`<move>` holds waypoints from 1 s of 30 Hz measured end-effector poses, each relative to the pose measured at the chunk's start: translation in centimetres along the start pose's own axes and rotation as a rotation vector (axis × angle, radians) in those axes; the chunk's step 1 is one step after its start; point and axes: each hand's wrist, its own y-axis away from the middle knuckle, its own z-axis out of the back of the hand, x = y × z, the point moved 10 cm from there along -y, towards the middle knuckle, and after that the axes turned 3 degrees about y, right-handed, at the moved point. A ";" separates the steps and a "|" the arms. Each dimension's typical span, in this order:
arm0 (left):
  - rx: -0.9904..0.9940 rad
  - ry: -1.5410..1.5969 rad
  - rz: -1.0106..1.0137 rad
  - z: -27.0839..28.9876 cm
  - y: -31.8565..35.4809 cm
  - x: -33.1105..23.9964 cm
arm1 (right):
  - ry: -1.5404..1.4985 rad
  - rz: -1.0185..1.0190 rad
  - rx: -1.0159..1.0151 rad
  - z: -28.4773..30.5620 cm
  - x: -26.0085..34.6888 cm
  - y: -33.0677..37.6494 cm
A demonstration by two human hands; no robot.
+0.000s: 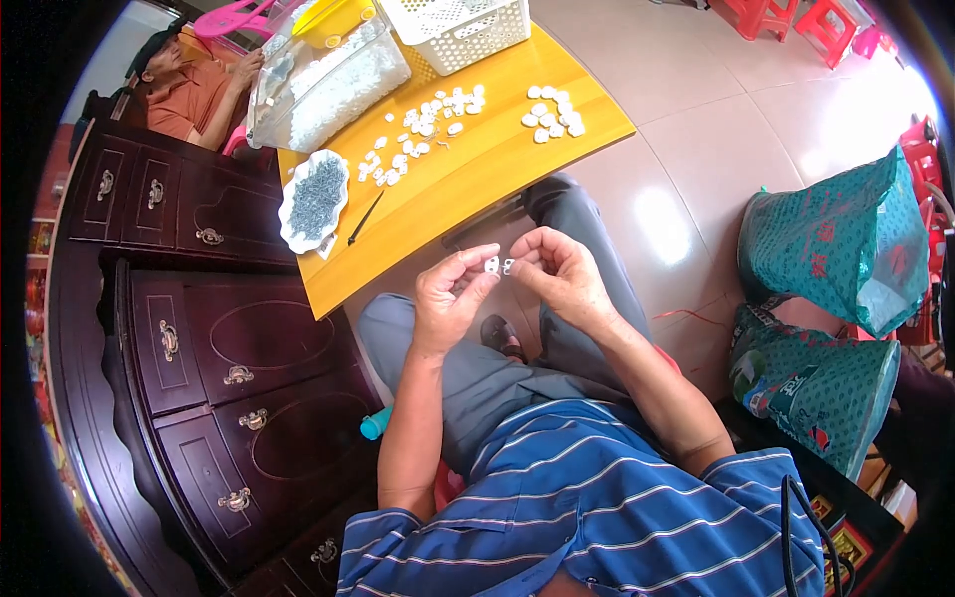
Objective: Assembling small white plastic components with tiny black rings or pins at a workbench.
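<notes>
Over my lap, just off the table's near edge, my left hand point(453, 292) pinches a small white plastic piece point(491, 265) between thumb and fingers. Close beside it, my right hand point(564, 276) pinches another small white part with an open frame shape point(508, 267). The two parts nearly meet; whether they touch I cannot tell. On the yellow wooden table point(477, 179), loose white pieces point(428, 119) lie scattered in the middle, and a group of rounder white pieces point(553, 114) lies at the right. A scalloped white dish point(288, 224) holds many small dark grey pins or screws point(318, 197).
A thin black tool point(366, 217) lies beside the dish. A clear bin point(348, 90) of white pieces, a yellow container point(333, 20) and a white perforated basket point(463, 40) stand at the back. Dark cabinets point(249, 338) flank the left; teal sacks point(826, 244) stand right. Another person point(189, 95) sits far left.
</notes>
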 end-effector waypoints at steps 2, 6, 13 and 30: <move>0.007 0.003 -0.010 -0.2 0.0 -0.1 | -0.022 -0.003 0.001 -0.1 -0.3 0.0; 0.010 -0.011 -0.026 -0.2 -0.2 -0.7 | -0.069 -0.024 0.006 -0.1 -0.5 0.0; 0.056 -0.088 -0.059 -0.8 -0.5 -1.8 | -0.128 -0.020 0.028 -0.4 -0.6 -0.1; 0.133 -0.120 -0.054 -1.3 -0.8 -1.4 | -0.144 -0.191 0.059 -0.4 -2.0 0.2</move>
